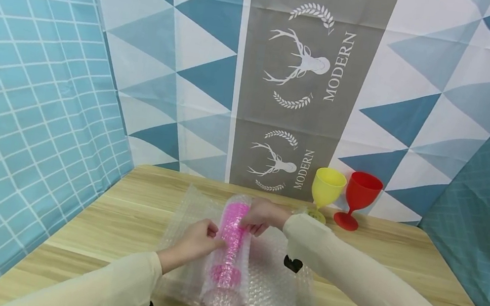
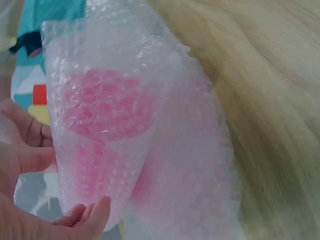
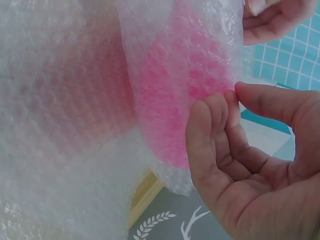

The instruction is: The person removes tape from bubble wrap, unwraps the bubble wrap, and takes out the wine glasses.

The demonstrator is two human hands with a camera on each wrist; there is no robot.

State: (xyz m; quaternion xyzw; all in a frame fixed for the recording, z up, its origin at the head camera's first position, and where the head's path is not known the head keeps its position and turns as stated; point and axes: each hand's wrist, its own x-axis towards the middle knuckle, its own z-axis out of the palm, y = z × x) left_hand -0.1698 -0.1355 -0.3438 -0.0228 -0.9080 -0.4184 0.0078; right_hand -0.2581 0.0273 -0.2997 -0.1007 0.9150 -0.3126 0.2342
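A pink goblet (image 1: 234, 223) shows through clear bubble wrap (image 1: 277, 284) rolled around it. Lengthwise, the roll lies over a flat spread of the same wrap on the table. My left hand (image 1: 197, 241) is at the roll's left side, its thumb and curved fingers holding the wrap. From the far right side, my right hand (image 1: 262, 214) pinches the wrap near the goblet's upper part. The right wrist view shows that thumb and fingertips close together at the roll's edge, other fingers curled. Blurry pink shapes (image 2: 102, 105) appear beneath the bubbles in the left wrist view.
A yellow goblet (image 1: 328, 186) and a red goblet (image 1: 361, 193) stand side by side at the back right, against the patterned cloth (image 1: 295, 77). The wooden table (image 1: 98, 229) extends to both sides. A blue checked cloth (image 1: 27, 95) hangs along the left.
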